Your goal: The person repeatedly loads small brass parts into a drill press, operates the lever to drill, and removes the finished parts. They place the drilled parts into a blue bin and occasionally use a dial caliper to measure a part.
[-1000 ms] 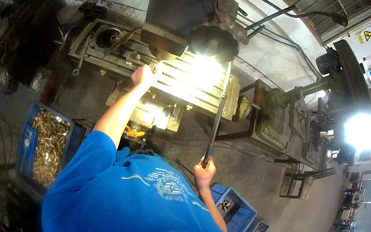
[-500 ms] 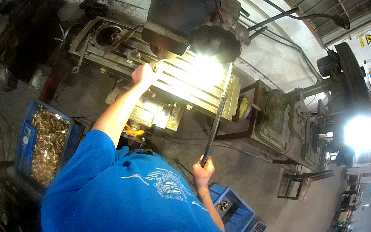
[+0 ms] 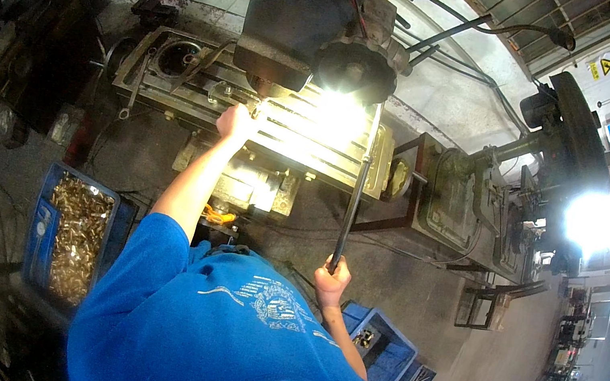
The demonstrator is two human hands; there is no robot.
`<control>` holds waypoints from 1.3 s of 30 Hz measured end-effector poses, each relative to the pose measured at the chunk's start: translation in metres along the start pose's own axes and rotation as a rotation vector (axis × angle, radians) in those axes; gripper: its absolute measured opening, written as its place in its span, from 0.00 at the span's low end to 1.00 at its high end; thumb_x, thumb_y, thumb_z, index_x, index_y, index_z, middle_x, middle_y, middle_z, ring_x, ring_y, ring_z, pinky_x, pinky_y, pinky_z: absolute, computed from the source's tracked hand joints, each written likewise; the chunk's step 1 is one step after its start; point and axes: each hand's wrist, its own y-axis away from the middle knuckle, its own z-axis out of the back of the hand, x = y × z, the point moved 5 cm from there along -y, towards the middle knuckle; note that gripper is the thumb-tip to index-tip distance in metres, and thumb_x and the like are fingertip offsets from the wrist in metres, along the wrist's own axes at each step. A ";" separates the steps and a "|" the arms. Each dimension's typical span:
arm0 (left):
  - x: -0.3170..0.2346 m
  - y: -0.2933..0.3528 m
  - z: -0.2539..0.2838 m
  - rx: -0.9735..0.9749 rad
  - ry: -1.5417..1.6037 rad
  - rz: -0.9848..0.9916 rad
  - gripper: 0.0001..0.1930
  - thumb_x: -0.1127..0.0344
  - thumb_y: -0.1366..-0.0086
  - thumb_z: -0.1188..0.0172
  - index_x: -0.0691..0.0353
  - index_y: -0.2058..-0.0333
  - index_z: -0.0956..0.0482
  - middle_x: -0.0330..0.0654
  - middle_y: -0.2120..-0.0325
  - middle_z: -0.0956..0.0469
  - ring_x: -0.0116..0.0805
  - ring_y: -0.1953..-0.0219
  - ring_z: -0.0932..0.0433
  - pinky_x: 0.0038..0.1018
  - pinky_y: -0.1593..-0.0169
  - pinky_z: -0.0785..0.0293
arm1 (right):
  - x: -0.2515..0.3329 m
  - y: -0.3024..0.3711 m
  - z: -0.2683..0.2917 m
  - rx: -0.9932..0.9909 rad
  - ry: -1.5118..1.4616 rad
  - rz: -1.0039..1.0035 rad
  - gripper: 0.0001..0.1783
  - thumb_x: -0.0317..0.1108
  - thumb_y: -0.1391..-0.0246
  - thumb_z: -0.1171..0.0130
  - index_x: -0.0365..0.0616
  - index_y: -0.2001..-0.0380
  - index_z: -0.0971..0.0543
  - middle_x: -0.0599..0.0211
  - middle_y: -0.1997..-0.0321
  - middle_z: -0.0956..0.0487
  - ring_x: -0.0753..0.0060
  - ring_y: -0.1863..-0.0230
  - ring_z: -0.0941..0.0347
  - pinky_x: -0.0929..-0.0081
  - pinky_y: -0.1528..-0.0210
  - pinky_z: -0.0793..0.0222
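Observation:
My right hand point(image 3: 333, 279) is wrapped round the lower end of a long dark lever point(image 3: 352, 215). The lever runs up to the head of a drilling or milling machine point(image 3: 283, 11). At the slotted metal worktable point(image 3: 310, 159), my left hand point(image 3: 235, 123) is closed just below the spindle point(image 3: 267, 88). Its fingertips meet a small bright spot in the lamp glare, and what they hold cannot be made out. A round black knob-edged handwheel point(image 3: 355, 69) sits on the machine's right side, above the glare.
A blue crate point(image 3: 44, 226) full of shiny brass-coloured parts stands at lower left. Another blue crate point(image 3: 396, 345) with a few parts is beside my right forearm. A second machine on a stand point(image 3: 454, 200) is at the right. An open-end wrench point(image 3: 129, 98) lies on the worktable's left end.

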 end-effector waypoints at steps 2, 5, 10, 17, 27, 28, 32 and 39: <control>0.003 -0.002 -0.003 -0.023 0.008 0.011 0.31 0.36 0.58 0.39 0.66 0.79 0.22 0.50 0.79 0.22 0.46 0.73 0.20 0.37 0.71 0.26 | 0.004 0.000 -0.001 0.003 0.000 -0.002 0.08 0.28 0.65 0.46 0.43 0.78 0.33 0.79 0.81 0.37 0.87 0.79 0.44 0.85 0.78 0.46; 0.004 -0.003 -0.006 -0.029 -0.004 0.001 0.31 0.36 0.58 0.39 0.66 0.80 0.22 0.50 0.79 0.22 0.46 0.73 0.20 0.37 0.71 0.26 | 0.000 0.000 0.000 0.013 -0.013 -0.010 0.08 0.28 0.65 0.46 0.43 0.78 0.33 0.80 0.81 0.37 0.87 0.79 0.44 0.86 0.78 0.46; 0.008 -0.007 -0.011 -0.035 -0.010 0.003 0.31 0.35 0.58 0.39 0.66 0.80 0.22 0.50 0.80 0.22 0.46 0.74 0.21 0.37 0.72 0.27 | 0.002 0.000 -0.001 0.009 0.013 0.004 0.08 0.29 0.65 0.46 0.43 0.78 0.33 0.80 0.81 0.37 0.87 0.79 0.44 0.86 0.78 0.46; 0.005 -0.003 -0.004 -0.039 0.003 -0.003 0.31 0.35 0.57 0.39 0.65 0.81 0.22 0.50 0.81 0.22 0.46 0.74 0.21 0.36 0.72 0.27 | 0.000 -0.001 -0.002 0.005 -0.005 0.015 0.08 0.30 0.66 0.46 0.43 0.78 0.33 0.79 0.81 0.37 0.87 0.79 0.44 0.85 0.78 0.46; 0.002 -0.001 -0.001 -0.031 0.015 0.005 0.31 0.36 0.58 0.39 0.65 0.82 0.22 0.50 0.80 0.22 0.46 0.74 0.21 0.37 0.70 0.27 | -0.003 -0.002 -0.001 -0.012 0.042 0.014 0.08 0.30 0.67 0.46 0.42 0.78 0.33 0.79 0.82 0.37 0.86 0.79 0.44 0.84 0.78 0.46; 0.001 0.000 0.000 -0.032 0.018 0.005 0.31 0.36 0.58 0.39 0.65 0.82 0.22 0.50 0.80 0.22 0.46 0.74 0.21 0.37 0.70 0.27 | -0.004 -0.003 -0.001 -0.009 0.032 0.013 0.08 0.30 0.66 0.46 0.42 0.78 0.33 0.78 0.82 0.37 0.86 0.79 0.44 0.84 0.78 0.46; 0.002 -0.002 -0.002 -0.032 0.008 0.006 0.30 0.36 0.58 0.39 0.65 0.83 0.22 0.50 0.81 0.22 0.46 0.75 0.21 0.37 0.71 0.27 | -0.006 -0.003 -0.001 -0.005 0.030 0.020 0.08 0.30 0.66 0.46 0.42 0.78 0.33 0.78 0.82 0.37 0.86 0.80 0.44 0.84 0.78 0.46; 0.002 -0.001 -0.001 -0.029 -0.003 0.000 0.30 0.37 0.57 0.38 0.66 0.82 0.22 0.50 0.81 0.22 0.45 0.75 0.21 0.36 0.71 0.27 | -0.006 -0.004 -0.001 0.005 0.025 0.026 0.08 0.30 0.66 0.46 0.43 0.78 0.33 0.79 0.82 0.38 0.86 0.79 0.44 0.84 0.78 0.46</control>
